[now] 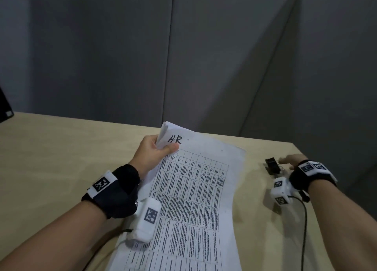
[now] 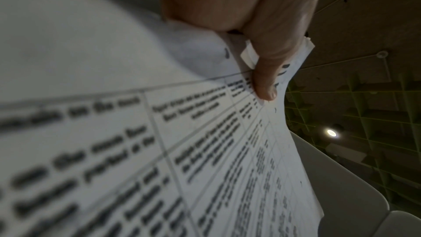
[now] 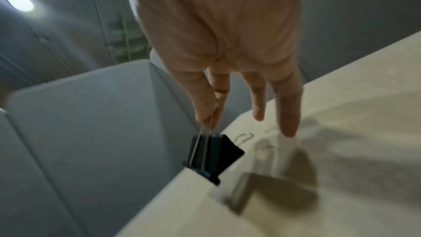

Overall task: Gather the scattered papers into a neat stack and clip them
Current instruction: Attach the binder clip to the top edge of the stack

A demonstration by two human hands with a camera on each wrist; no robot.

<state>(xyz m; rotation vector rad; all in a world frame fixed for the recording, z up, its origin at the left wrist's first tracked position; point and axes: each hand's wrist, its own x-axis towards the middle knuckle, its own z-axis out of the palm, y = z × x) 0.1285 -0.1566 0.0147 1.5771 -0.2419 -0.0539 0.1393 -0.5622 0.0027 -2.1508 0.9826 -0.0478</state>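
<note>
Now left hand (image 1: 152, 150) pinches papers (image 1: 191, 199); right hand (image 1: 290, 161) pinches binder clip (image 1: 272, 165).

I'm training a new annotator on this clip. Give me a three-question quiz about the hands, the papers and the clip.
1. True or false: the left hand grips the paper stack at its top corner.
2. What does the right hand pinch? A) the black binder clip B) a pen C) a stapler
3. Fill in: handwritten letters on the top sheet read ____.

Key: 1 true; 2 A; 3 H.R
</note>
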